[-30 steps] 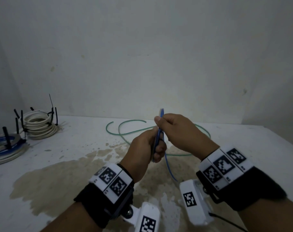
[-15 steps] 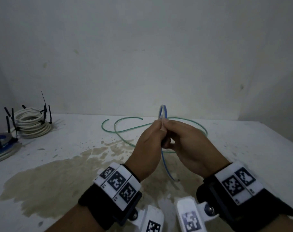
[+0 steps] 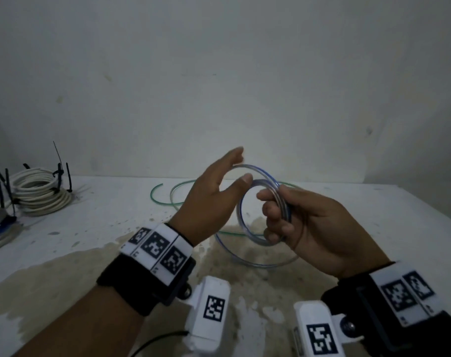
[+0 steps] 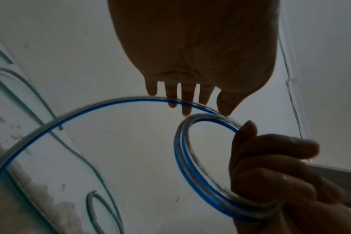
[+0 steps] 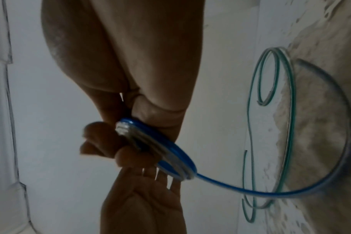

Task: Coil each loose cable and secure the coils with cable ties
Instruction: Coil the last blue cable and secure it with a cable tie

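At frame centre the hands, pressed together half a second ago, have parted. The right hand [image 3: 309, 225] grips a small coil of clear, blue-cored cable [image 3: 260, 210]; the left hand [image 3: 211, 194], fingers now straight and spread, touches its loose outer loop above the stained white table [image 3: 103, 215].

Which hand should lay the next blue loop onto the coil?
Left. The left hand is open, fingers against the loose run of the blue cable. The right hand grips the coil.
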`<action>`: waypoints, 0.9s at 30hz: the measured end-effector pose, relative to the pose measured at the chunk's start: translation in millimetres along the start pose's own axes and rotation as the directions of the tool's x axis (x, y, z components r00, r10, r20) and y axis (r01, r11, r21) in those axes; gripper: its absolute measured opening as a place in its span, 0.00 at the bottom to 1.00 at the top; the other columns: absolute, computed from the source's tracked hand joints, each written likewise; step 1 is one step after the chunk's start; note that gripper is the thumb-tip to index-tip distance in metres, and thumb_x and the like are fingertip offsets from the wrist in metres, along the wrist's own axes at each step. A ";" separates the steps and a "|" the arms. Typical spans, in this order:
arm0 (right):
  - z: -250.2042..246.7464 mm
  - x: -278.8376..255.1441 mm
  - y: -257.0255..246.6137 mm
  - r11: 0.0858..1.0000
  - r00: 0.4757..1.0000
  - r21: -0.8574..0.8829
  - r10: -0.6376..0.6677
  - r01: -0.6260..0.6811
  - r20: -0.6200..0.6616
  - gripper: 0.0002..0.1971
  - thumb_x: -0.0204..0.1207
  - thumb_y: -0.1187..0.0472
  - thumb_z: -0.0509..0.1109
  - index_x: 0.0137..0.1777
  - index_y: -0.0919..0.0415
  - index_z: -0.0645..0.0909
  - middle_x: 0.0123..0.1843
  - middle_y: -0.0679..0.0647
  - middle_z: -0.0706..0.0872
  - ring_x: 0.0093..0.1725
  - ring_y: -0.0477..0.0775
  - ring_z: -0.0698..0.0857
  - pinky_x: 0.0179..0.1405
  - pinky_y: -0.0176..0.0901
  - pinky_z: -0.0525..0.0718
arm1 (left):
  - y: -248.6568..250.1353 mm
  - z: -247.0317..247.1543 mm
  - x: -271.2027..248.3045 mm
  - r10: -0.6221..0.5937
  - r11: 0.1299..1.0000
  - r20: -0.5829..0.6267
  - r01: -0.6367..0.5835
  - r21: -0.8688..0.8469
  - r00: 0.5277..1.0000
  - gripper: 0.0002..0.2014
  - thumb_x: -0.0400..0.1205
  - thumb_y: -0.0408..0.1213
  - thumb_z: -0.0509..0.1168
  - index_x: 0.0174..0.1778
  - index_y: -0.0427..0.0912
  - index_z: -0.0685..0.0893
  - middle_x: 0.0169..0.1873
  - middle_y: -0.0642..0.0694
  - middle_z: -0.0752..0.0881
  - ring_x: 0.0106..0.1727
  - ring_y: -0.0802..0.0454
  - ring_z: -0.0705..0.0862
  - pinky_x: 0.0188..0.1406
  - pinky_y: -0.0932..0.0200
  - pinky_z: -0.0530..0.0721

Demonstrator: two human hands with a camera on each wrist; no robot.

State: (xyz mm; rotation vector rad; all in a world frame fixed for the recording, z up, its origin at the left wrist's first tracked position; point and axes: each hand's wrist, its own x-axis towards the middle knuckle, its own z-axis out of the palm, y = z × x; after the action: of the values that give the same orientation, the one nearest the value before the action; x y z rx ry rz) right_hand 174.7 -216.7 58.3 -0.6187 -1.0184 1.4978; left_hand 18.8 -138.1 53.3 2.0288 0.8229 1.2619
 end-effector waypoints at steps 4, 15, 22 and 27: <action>1.9 -0.7 -4.1 0.995 0.999 0.094 -0.041 0.041 0.003 0.18 0.80 0.58 0.54 0.46 0.68 0.83 0.27 0.50 0.72 0.20 0.46 0.69 0.27 0.42 0.81 | -2.5 -2.2 3.4 0.112 0.993 -0.067 -0.109 0.050 0.991 0.08 0.86 0.41 0.59 0.48 0.55 0.83 0.38 0.57 0.85 0.41 0.62 0.83 0.48 0.57 0.82; -17.4 17.0 -53.8 0.974 0.976 0.174 -0.111 0.145 -0.187 0.16 0.86 0.57 0.50 0.45 0.65 0.75 0.27 0.46 0.73 0.20 0.41 0.69 0.25 0.33 0.78 | -30.8 -0.5 -15.5 0.193 0.900 0.335 -0.302 0.314 0.922 0.15 0.71 0.28 0.55 0.39 0.43 0.87 0.36 0.52 0.80 0.38 0.62 0.77 0.39 0.68 0.73; -36.7 20.1 -62.8 0.953 0.943 0.268 -0.044 0.138 -0.329 0.14 0.84 0.63 0.51 0.46 0.71 0.76 0.28 0.50 0.72 0.20 0.45 0.67 0.24 0.32 0.75 | -42.9 -11.6 -18.9 0.278 0.751 0.407 -0.461 0.472 0.870 0.08 0.73 0.39 0.76 0.48 0.48 0.90 0.65 0.42 0.77 0.63 0.50 0.79 0.61 0.57 0.78; -42.5 16.6 -56.4 0.939 0.959 0.313 -0.054 0.144 -0.278 0.28 0.46 0.73 0.69 0.51 0.75 0.74 0.29 0.55 0.75 0.23 0.46 0.72 0.27 0.37 0.80 | -41.1 -15.6 -22.4 0.186 0.936 0.144 -0.220 0.275 0.972 0.11 0.81 0.47 0.64 0.52 0.48 0.87 0.60 0.50 0.83 0.60 0.60 0.80 0.60 0.66 0.78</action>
State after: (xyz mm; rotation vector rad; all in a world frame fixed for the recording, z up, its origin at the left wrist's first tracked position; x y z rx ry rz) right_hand 235.6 -192.3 89.0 -0.5012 -0.5650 1.4102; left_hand -11.0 -126.9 15.7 2.4521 0.7953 1.1722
